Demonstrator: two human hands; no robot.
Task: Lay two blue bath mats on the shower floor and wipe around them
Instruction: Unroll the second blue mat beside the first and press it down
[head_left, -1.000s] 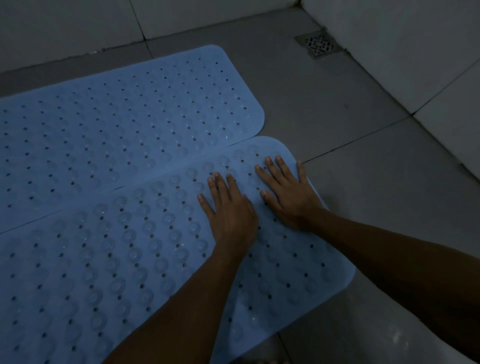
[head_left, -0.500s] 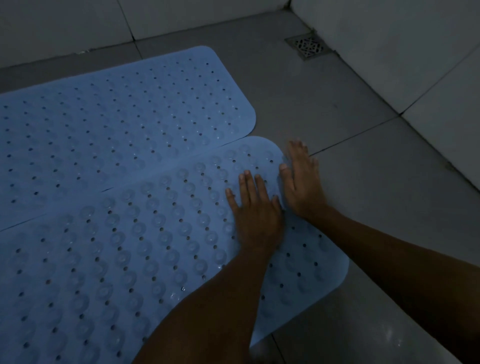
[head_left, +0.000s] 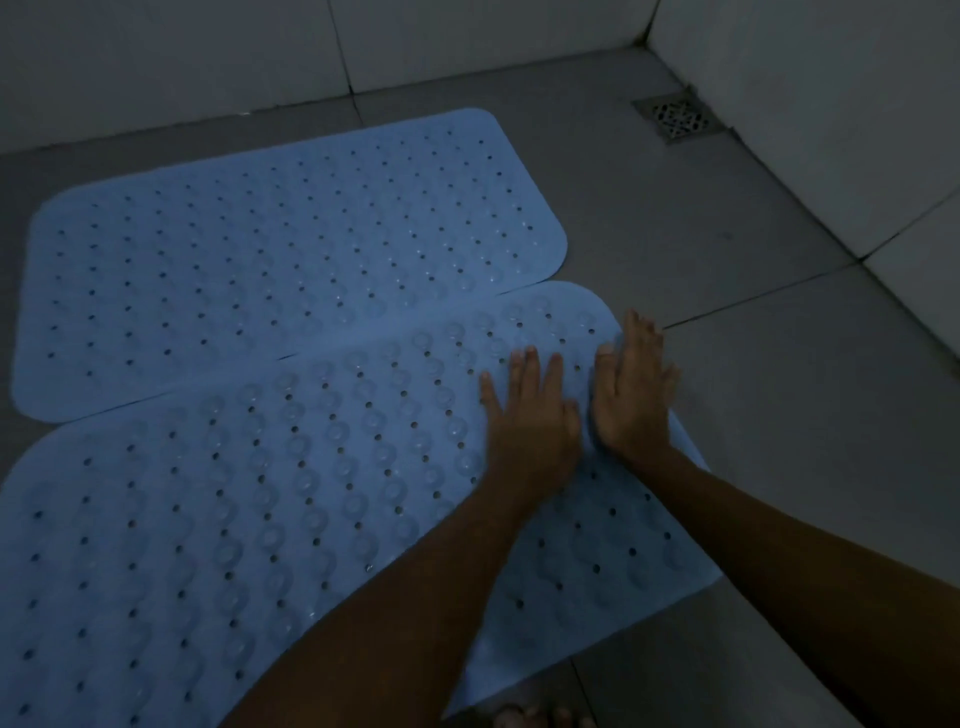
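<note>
Spreading across the dim scene is the grey tiled shower floor (head_left: 753, 415), closed in by pale tiled walls (head_left: 831, 130) at the back and on the right. Two blue perforated rubber bath mats lie flat on it: the far mat (head_left: 270, 260) runs along the back wall, and the near mat (head_left: 208, 519), studded with round suction cups facing up, lies just in front of it, its far edge meeting or slightly lapping the other's near edge. Two bare forearms reach in from the bottom right onto the right end of the near mat. The left hand (head_left: 530, 415) lies palm down on the mat, its fingers released and spread flat, grasping nothing. The right hand (head_left: 631, 395) rests just beside it at the mat's rounded far-right corner, likewise flat and unclenched, its fingers (head_left: 641, 332) extending past the edge towards the bare floor; whether they touch the tile cannot be told. A small square metal drain grate (head_left: 678, 119) sits in the floor at the back right corner, well apart from both mats. Bare toes (head_left: 540, 717) show at the bottom edge.
</note>
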